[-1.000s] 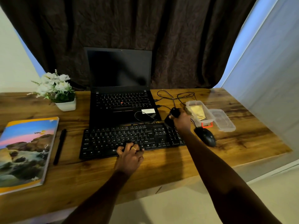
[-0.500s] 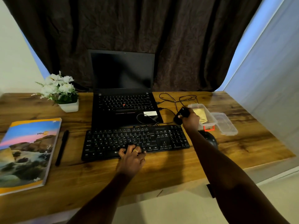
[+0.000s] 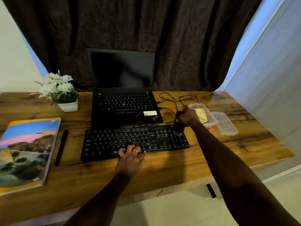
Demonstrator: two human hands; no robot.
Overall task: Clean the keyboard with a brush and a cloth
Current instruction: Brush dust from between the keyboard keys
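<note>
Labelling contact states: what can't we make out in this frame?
Head view:
brush tip: dark on the black keyboard, contact unclear.
yellow cloth in the container: part behind the right hand.
keys under the left hand: covered.
notebook: cut by left edge.

Laptop (image 3: 122, 101) open (screen dark); potted flowers (image 3: 60, 90) left; notebook (image 3: 27, 152) beside pen (image 3: 61, 147).

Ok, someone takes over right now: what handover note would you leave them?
Left hand rests on the keyboard's front keys.
Right hand grips the brush, bristles down at the keypad end.
Cloth lies in the open box to the right.
Done: brush in hand, at the keys.
Left: brush the keyboard, then wipe it with the cloth.
</note>
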